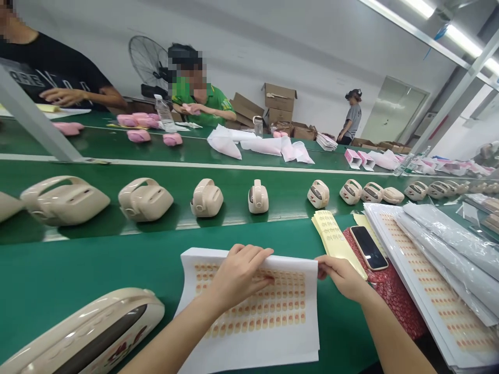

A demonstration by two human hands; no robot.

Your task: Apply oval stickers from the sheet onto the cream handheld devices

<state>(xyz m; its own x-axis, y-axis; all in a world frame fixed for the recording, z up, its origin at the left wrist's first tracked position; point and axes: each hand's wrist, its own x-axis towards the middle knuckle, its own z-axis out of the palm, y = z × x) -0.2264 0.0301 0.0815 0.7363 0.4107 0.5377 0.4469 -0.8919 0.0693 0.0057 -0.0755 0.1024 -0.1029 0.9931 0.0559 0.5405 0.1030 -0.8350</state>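
Note:
A white sticker sheet (265,332) with rows of small orange stickers lies on the green table in front of me. My left hand (237,275) rests on its upper part, fingers curled over the far edge. My right hand (341,278) pinches the sheet's top right corner. A cream plastic device (89,332) lies at the near left, beside my left forearm.
A row of cream devices (144,198) sits on the green conveyor (288,195) beyond. To the right lie a phone (368,248), yellow sheets (331,234), a red pouch (393,293) and stacked sticker sheets (432,291). Other people work across the belt among pink parts (138,136) and cardboard boxes (278,101).

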